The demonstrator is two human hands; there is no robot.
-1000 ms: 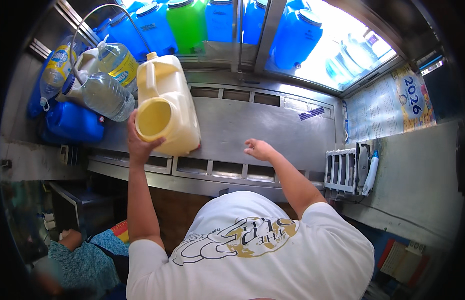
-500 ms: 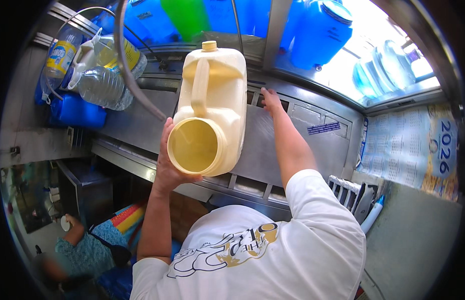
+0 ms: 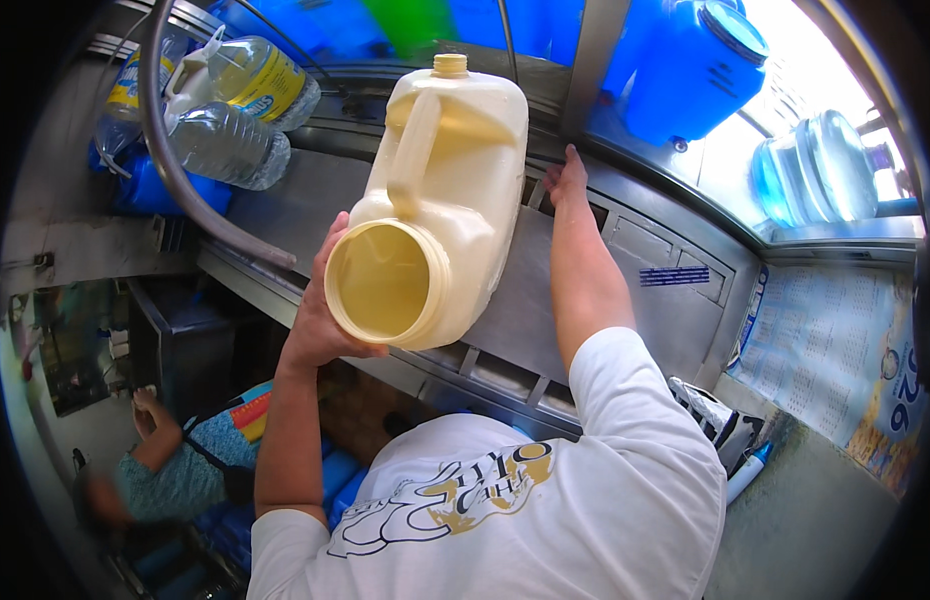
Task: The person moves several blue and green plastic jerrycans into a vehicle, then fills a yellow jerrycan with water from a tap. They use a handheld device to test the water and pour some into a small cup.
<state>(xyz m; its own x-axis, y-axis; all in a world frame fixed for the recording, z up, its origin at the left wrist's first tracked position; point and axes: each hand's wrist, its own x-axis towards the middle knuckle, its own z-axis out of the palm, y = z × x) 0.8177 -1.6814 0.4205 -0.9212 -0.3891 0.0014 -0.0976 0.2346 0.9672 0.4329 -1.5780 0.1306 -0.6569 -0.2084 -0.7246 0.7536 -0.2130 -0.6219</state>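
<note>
My left hand (image 3: 315, 320) is closed around the near end of a pale yellow plastic jug (image 3: 475, 190), gripping it beside its wide round mouth. The jug is tilted, with that uncapped mouth turned toward me and its moulded handle on the upper side. A narrow capped spout (image 3: 450, 66) sticks out at the far end. To the right of the jug, my right hand (image 3: 567, 180) reaches to the far side of the steel counter (image 3: 635, 325). Its fingers are extended and nothing shows in them; whether they touch the counter's edge I cannot tell.
A grey hose (image 3: 190, 200) curves down at the left. Behind it lie several clear plastic bottles (image 3: 220, 140). Blue containers (image 3: 700, 85) line the back, and a clear bluish water bottle (image 3: 820, 170) lies at the far right. A person (image 3: 190, 465) is at the lower left.
The view has shifted, and the jug leans further to the right at its far end. The hose's free end now shows left of the jug. My left hand keeps its grip; my right hand remains extended.
</note>
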